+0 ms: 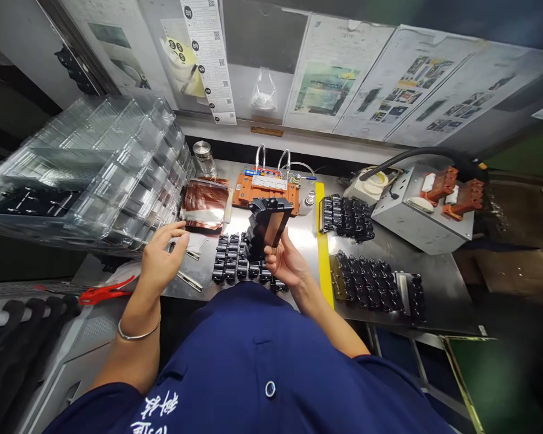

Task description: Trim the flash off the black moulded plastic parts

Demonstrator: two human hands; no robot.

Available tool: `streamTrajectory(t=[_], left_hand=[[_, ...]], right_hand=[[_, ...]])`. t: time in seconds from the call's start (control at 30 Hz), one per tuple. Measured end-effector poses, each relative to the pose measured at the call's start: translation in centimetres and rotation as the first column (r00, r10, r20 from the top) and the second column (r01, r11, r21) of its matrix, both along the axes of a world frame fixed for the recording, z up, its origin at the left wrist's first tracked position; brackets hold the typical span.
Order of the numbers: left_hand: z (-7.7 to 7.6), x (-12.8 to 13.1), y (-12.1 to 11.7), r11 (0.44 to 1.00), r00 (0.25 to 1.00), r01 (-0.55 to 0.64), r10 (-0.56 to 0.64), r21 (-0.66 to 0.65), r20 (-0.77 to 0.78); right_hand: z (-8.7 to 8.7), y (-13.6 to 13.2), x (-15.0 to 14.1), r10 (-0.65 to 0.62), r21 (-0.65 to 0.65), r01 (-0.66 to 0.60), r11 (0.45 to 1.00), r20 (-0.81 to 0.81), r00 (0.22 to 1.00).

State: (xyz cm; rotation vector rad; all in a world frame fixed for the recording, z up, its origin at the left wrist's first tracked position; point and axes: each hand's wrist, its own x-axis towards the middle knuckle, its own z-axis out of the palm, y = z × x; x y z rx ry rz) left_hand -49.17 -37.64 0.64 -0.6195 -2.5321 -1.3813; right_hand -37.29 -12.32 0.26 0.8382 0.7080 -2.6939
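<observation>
My right hand (288,260) grips a black moulded plastic part (265,226) with a brown rectangular face, tilted up over the bench. My left hand (161,256) hovers at the left with thumb and fingers apart, nothing visible between them. Closest to it lies a stack of shiny copper-coloured film sheets (206,205). Tweezers (190,281) rest on the metal just right of that hand. Below the held part, rows of similar black parts (230,259) lie on the bench, partly covered by my right hand and shirt.
An orange fixture (242,194) with metal clamps stands at the back. Stacked clear trays (131,157) rise at the left, beside a glass jar (204,158). Right of the yellow strip (324,253) are more black parts (366,280) and a grey box (420,211). Red-handled pliers (104,293) lie left.
</observation>
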Motion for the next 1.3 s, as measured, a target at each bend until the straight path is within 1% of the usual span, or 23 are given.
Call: streamTrajectory(t=[0.1, 0.2, 0.27, 0.37, 0.43, 0.53, 0.6, 0.67, 0.77, 0.83, 0.97, 1.03, 1.07, 1.13, 1.2, 1.23, 1.27, 1.3], left_hand=[[0.8, 0.5, 1.8, 0.995, 0.996, 0.065, -0.06, 0.078, -0.064], [2.4, 0.7, 3.6, 0.964, 0.971, 0.209, -0.185, 0.163, -0.151], [3.6, 0.5, 4.5, 0.922, 0.92, 0.354, -0.312, 0.16, -0.238], [5.4, -0.3, 5.3, 0.825, 0.792, 0.562, -0.516, 0.061, -0.327], [6.2, -0.9, 5.4, 0.763, 0.72, 0.646, -0.616, -0.017, -0.32], [7.1, -1.6, 5.3, 0.695, 0.655, 0.708, -0.713, -0.124, -0.25], [7.6, -1.8, 5.1, 0.648, 0.618, 0.741, -0.761, -0.177, -0.199], [8.0, -1.9, 4.9, 0.604, 0.583, 0.77, -0.797, -0.204, -0.159], [8.3, -1.8, 4.7, 0.561, 0.556, 0.797, -0.826, -0.223, -0.089], [8.2, -1.7, 4.5, 0.555, 0.55, 0.797, -0.83, -0.238, -0.094], [7.6, -1.5, 4.5, 0.573, 0.512, 0.789, -0.813, -0.222, -0.279], [6.9, -1.3, 4.7, 0.581, 0.504, 0.791, -0.796, -0.19, -0.336], [6.6, -1.2, 4.8, 0.601, 0.521, 0.783, -0.775, -0.16, -0.358], [5.8, -0.9, 5.1, 0.682, 0.602, 0.727, -0.688, -0.078, -0.405], [5.2, -0.7, 5.3, 0.766, 0.689, 0.641, -0.599, -0.041, -0.408], [5.0, -0.6, 5.3, 0.788, 0.718, 0.612, -0.589, -0.068, -0.372], [4.8, -0.6, 5.3, 0.787, 0.73, 0.605, -0.61, -0.124, -0.308], [4.6, -0.6, 5.2, 0.765, 0.732, 0.615, -0.644, -0.191, -0.22]], right_hand=[[0.1, -0.1, 0.0, 0.008, 0.045, -0.009, 0.999, 0.008, 1.0], [0.3, -0.2, 0.0, 0.042, 0.121, -0.047, 0.992, 0.039, 0.998], [0.4, -0.2, 0.1, 0.069, 0.206, -0.079, 0.975, 0.052, 0.996], [0.7, -0.2, 0.4, 0.107, 0.346, -0.11, 0.932, 0.027, 0.994], [0.9, 0.0, 0.5, 0.14, 0.406, -0.136, 0.904, 0.02, 0.99], [1.1, 0.6, 0.6, 0.195, 0.455, -0.192, 0.87, 0.041, 0.98], [1.1, 1.0, 0.6, 0.234, 0.479, -0.225, 0.849, 0.043, 0.971], [1.1, 1.3, 0.7, 0.275, 0.495, -0.258, 0.829, 0.039, 0.961], [1.1, 1.4, 0.8, 0.322, 0.506, -0.297, 0.809, 0.041, 0.946], [0.9, 1.4, 0.8, 0.334, 0.506, -0.308, 0.806, 0.042, 0.942], [0.4, 1.2, 0.8, 0.345, 0.494, -0.321, 0.808, 0.045, 0.938], [0.2, 1.0, 0.8, 0.336, 0.488, -0.314, 0.814, 0.046, 0.941], [0.2, 0.9, 0.8, 0.319, 0.491, -0.298, 0.819, 0.043, 0.947], [0.1, 0.7, 0.8, 0.257, 0.524, -0.234, 0.819, 0.031, 0.966], [0.2, 0.5, 0.6, 0.181, 0.601, -0.148, 0.785, 0.006, 0.983], [0.3, 0.4, 0.4, 0.157, 0.649, -0.113, 0.753, -0.01, 0.988], [0.3, 0.2, 0.2, 0.152, 0.695, -0.094, 0.713, -0.022, 0.988], [0.4, 0.0, 0.0, 0.164, 0.736, -0.09, 0.671, -0.029, 0.986]])
